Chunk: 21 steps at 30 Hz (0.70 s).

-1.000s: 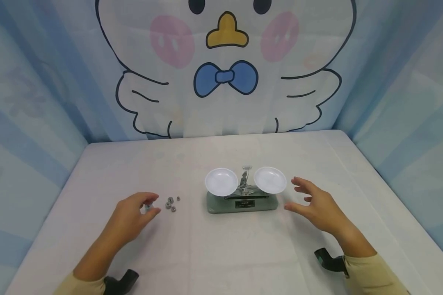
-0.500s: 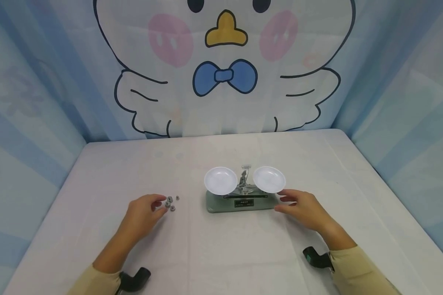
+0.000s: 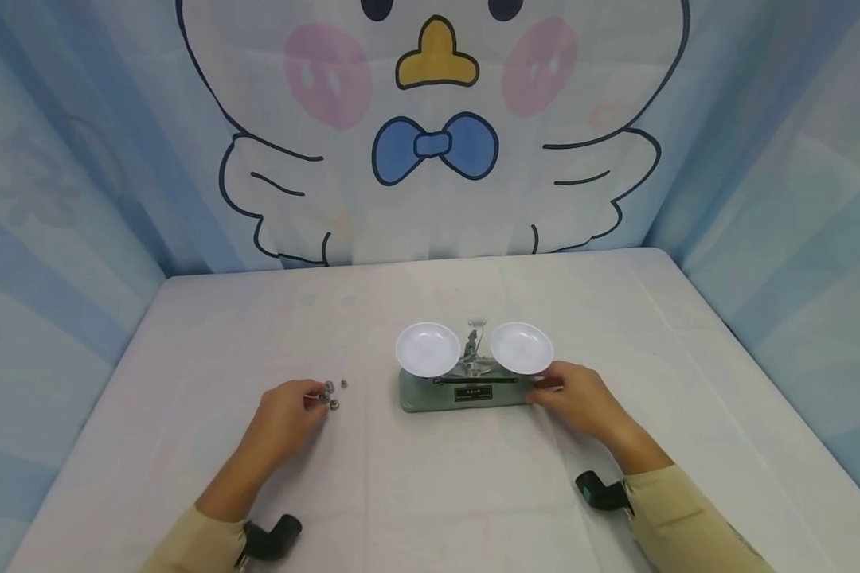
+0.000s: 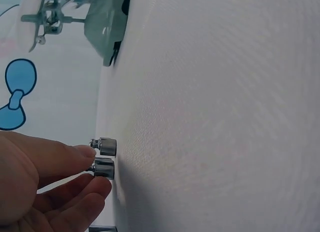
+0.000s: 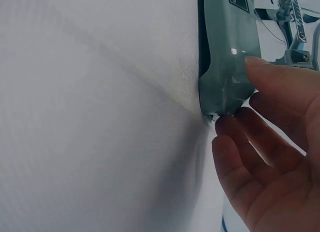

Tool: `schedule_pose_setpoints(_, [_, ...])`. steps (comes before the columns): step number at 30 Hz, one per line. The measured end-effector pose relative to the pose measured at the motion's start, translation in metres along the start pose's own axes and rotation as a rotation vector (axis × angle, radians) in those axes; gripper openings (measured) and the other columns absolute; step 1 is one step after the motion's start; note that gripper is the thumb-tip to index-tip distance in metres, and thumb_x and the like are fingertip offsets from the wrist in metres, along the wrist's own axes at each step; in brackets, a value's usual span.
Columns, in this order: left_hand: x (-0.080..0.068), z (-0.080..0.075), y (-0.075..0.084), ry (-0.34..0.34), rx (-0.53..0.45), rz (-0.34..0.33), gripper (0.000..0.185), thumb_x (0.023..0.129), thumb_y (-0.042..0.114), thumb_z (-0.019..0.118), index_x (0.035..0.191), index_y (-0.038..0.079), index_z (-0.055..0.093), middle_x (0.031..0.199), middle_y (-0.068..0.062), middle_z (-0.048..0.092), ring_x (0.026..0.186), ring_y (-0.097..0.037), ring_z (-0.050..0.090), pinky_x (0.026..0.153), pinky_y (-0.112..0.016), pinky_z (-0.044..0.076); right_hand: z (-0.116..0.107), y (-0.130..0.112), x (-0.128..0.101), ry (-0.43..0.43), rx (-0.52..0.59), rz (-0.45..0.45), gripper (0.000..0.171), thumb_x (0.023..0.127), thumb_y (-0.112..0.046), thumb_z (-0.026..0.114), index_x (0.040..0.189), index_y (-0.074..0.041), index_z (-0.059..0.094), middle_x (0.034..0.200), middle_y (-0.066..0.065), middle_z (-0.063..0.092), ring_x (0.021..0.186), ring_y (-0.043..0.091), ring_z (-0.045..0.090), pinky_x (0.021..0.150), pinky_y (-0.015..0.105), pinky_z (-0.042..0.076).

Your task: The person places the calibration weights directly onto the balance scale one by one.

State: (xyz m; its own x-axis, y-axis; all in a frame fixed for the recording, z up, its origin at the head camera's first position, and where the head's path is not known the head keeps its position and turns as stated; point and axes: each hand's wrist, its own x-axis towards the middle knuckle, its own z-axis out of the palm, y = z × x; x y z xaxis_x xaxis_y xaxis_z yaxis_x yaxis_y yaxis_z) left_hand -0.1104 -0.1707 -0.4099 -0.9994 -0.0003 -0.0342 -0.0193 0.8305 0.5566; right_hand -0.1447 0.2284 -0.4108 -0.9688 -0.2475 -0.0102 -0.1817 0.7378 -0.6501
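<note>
Left hand: the left hand (image 3: pixel 287 412) lies on the table (image 3: pixel 416 493) at about 8 o'clock from the balance scale (image 3: pixel 466 374); its thumb and fingertips (image 4: pixel 82 153) are drawn together and touch two of the small metal weights (image 3: pixel 330 391). Whether they actually pinch one cannot be told.
Weights: a small cluster of shiny cylinders with knobs, standing on the table just left of the scale, at its 9 o'clock; in the left wrist view two (image 4: pixel 102 157) sit side by side at the fingertips.
Right hand: the right hand (image 3: pixel 576 398) touches the right end of the scale's grey-green base (image 5: pixel 225 56), thumb on top and fingers loosely curved round the corner.
Scale: it stands mid-table with two white pans (image 3: pixel 428 348), both bare.
Writing: a dark plate (image 3: pixel 473 393) on the front of the base carries lettering too small to read.
Backdrop: at 12 o'clock, a cartoon bird (image 3: pixel 433 119) with a blue bow tie.
</note>
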Motion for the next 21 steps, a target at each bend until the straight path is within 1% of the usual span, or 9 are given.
schedule_pose_setpoints(5, [0.003, 0.001, 0.002, -0.010, 0.012, -0.019, 0.021, 0.088, -0.002, 0.071, 0.109, -0.006, 0.071, 0.099, -0.014, 0.071, 0.088, -0.025, 0.067, 0.074, -0.040, 0.056, 0.002, 0.001, 0.005, 0.015, -0.011, 0.001, 0.032, 0.087, -0.014, 0.076, 0.114, 0.002, 0.069, 0.109, 0.016, 0.072, 0.108, 0.038, 0.065, 0.090, 0.054, 0.052])
schedule_pose_setpoints(12, [0.007, 0.001, 0.002, -0.010, 0.008, -0.033, 0.015, 0.089, -0.003, 0.070, 0.104, -0.004, 0.072, 0.097, -0.013, 0.071, 0.088, -0.025, 0.067, 0.073, -0.040, 0.055, 0.004, 0.002, 0.008, 0.036, -0.002, 0.039, 0.039, 0.087, -0.014, 0.076, 0.119, 0.005, 0.066, 0.113, 0.020, 0.070, 0.109, 0.039, 0.064, 0.089, 0.053, 0.052])
schedule_pose_setpoints(16, [0.008, 0.001, 0.004, -0.010, 0.030, -0.041, 0.011, 0.090, -0.003, 0.068, 0.100, -0.003, 0.072, 0.096, -0.013, 0.071, 0.090, -0.026, 0.067, 0.074, -0.041, 0.055, 0.005, 0.001, 0.009, 0.033, 0.014, 0.049, 0.040, 0.087, -0.013, 0.076, 0.121, 0.004, 0.065, 0.115, 0.021, 0.069, 0.110, 0.039, 0.064, 0.088, 0.052, 0.053])
schedule_pose_setpoints(21, [0.010, 0.000, 0.004, -0.011, 0.051, -0.034, 0.008, 0.091, 0.000, 0.068, 0.098, -0.001, 0.073, 0.096, -0.012, 0.071, 0.091, -0.027, 0.067, 0.075, -0.043, 0.054, 0.008, -0.002, 0.011, 0.014, 0.032, 0.054, 0.040, 0.088, -0.013, 0.075, 0.122, 0.004, 0.065, 0.117, 0.021, 0.068, 0.110, 0.039, 0.064, 0.085, 0.050, 0.054])
